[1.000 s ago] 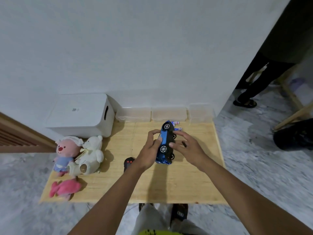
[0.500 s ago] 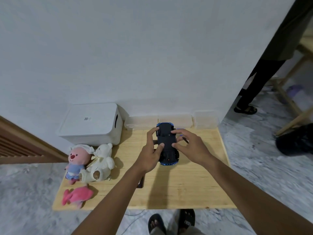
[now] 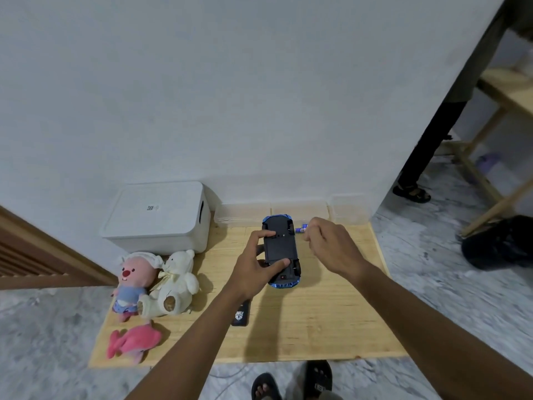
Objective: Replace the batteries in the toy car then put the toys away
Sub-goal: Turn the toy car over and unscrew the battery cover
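The blue toy car (image 3: 281, 249) is turned upside down, its black underside facing me, above the wooden table (image 3: 317, 321). My left hand (image 3: 255, 265) grips it from the left side, thumb on the base near the rear and fingers near the front. My right hand (image 3: 327, 245) is just right of the car, fingers curled together near small blue-and-white batteries (image 3: 302, 228) lying on the table. Whether it holds anything is unclear. A black remote control (image 3: 241, 314) lies under my left forearm.
A white lidded storage box (image 3: 157, 216) stands at the table's back left. Clear plastic containers (image 3: 300, 210) line the wall. A pink-faced plush (image 3: 132, 281), a cream teddy bear (image 3: 174, 284) and a pink plush (image 3: 132, 343) lie at the left. Another person's legs (image 3: 412, 180) stand at the right.
The car went from lying on its side to fully upside down in my left hand. My right hand let go of it and moved right, toward the batteries.
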{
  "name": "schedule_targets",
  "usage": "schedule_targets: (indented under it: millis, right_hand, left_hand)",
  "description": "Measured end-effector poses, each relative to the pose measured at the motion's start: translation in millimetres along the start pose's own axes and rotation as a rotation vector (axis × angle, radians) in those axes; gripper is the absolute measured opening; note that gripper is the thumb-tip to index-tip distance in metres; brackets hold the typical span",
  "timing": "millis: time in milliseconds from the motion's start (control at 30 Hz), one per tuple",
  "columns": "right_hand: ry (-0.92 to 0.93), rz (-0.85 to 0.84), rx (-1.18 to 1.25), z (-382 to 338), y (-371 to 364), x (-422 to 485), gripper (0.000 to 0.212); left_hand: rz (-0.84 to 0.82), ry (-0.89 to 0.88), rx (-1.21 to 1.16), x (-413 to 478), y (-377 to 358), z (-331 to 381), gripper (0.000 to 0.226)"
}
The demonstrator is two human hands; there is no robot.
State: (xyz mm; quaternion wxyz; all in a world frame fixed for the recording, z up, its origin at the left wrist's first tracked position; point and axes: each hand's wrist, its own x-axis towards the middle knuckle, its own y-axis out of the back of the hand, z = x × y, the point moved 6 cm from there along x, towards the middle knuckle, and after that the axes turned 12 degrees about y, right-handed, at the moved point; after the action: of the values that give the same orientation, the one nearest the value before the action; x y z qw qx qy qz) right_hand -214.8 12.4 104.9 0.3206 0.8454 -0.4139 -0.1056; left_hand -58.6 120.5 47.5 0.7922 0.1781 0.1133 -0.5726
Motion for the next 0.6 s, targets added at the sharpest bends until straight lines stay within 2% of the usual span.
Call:
schedule_targets:
  millis: [67, 200, 333, 433, 600]
  right_hand:
    - [0.004, -0.049, -0.031, -6, 2, 7, 0.031]
    - [-0.023, -0.101, 0.149, -12, -2, 18, 0.028]
    - [-0.004, 0.092, 0.338, -15, 3, 23, 0.008]
    - [-0.01, 0.218, 0.436, -13, 0, 18, 0.011]
    - [0.037, 0.268, 0.402, -13, -10, 15, 0.009]
  left_hand:
    - [-0.01, 0.009, -0.009, 1, 1, -1, 0.06]
    - [-0.033, 0.021, -0.004, 2, 0, -2, 0.06]
    - [-0.037, 0.033, -0.004, 3, 1, -6, 0.06]
    - [-0.038, 0.035, -0.007, 5, 3, -7, 0.061]
    - [-0.029, 0.042, 0.004, 8, 9, -7, 0.062]
